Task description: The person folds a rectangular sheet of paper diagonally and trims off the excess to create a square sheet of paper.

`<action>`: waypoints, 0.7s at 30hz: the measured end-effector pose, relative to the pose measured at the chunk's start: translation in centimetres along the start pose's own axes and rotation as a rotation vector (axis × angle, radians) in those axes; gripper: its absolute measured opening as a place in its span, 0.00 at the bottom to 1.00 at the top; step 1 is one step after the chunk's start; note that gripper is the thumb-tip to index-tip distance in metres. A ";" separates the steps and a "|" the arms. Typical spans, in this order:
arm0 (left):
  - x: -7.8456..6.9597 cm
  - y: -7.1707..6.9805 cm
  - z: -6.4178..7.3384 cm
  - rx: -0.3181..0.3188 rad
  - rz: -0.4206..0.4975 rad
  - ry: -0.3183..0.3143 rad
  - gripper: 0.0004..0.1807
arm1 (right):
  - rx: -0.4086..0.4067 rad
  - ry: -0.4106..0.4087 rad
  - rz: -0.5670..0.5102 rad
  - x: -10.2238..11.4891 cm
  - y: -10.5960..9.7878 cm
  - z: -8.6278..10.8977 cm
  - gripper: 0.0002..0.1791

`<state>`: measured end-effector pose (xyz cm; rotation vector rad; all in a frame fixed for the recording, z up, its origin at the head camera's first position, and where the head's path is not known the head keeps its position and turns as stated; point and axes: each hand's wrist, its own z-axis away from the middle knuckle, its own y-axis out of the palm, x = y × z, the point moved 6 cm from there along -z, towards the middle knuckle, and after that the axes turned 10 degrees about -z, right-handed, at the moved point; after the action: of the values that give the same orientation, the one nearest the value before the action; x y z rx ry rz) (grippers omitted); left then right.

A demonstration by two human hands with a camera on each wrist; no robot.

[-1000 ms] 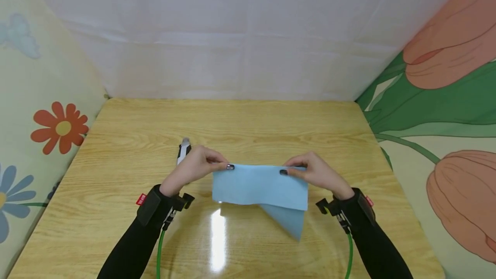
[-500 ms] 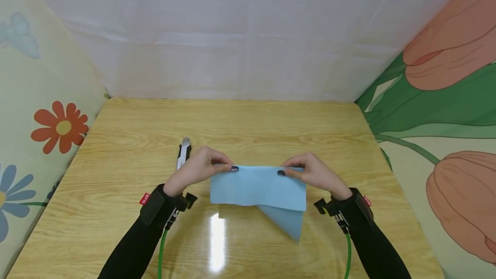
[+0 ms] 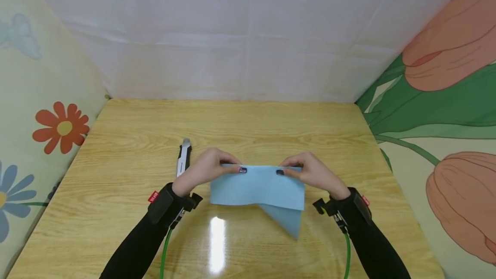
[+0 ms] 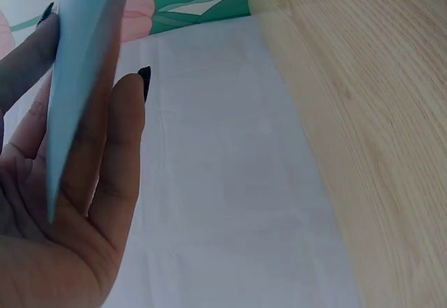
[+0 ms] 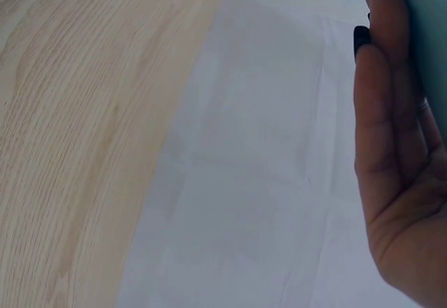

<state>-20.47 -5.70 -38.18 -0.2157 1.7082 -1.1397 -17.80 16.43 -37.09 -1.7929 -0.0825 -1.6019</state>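
Note:
A light blue sheet of paper (image 3: 255, 188) is held up over the table, folded along its top edge. A triangular corner of its back layer shows below the front layer at the lower right. My left hand (image 3: 209, 169) pinches the fold left of centre, thumb in front and fingers behind. At the right end of that edge, my right hand (image 3: 313, 173) pinches it the same way. In the left wrist view the paper (image 4: 73, 77) stands edge-on between thumb and fingers. The right wrist view shows fingers (image 5: 391, 112) lying along the paper's rear side.
A grey and black utility knife (image 3: 184, 157) lies on the wooden table (image 3: 248, 128), just beyond my left wrist. White cloth (image 3: 248, 46) hangs at the back edge. Flower-patterned walls (image 3: 438, 115) stand on both sides. Green cables (image 3: 163, 253) trail from the wrist cameras.
My left hand has slid to the right along the top fold, nearer my right hand. The paper and my right hand have shifted slightly left. More of the utility knife is uncovered.

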 end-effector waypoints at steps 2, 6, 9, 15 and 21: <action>-0.2 0.1 -0.2 0.017 0.003 0.002 0.05 | 0.003 -0.002 -0.002 0.0 0.0 -0.1 0.09; -0.3 0.0 -0.3 0.023 0.020 -0.006 0.04 | 0.003 -0.003 -0.006 -0.1 0.1 -0.3 0.08; -0.4 0.1 -0.4 0.023 0.023 0.000 0.06 | -0.005 0.003 -0.003 -0.1 0.2 -0.3 0.08; -0.6 -0.2 -0.3 0.006 0.009 -0.005 0.05 | 0.002 0.006 0.021 0.0 0.5 -0.6 0.08; -1.1 -0.1 -0.3 -0.002 -0.025 0.031 0.05 | 0.066 -0.009 0.066 0.0 1.2 -1.5 0.09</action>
<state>-20.27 -4.88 -37.42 -0.2224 1.7380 -1.1646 -18.51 14.71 -37.64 -1.7344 -0.0785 -1.5276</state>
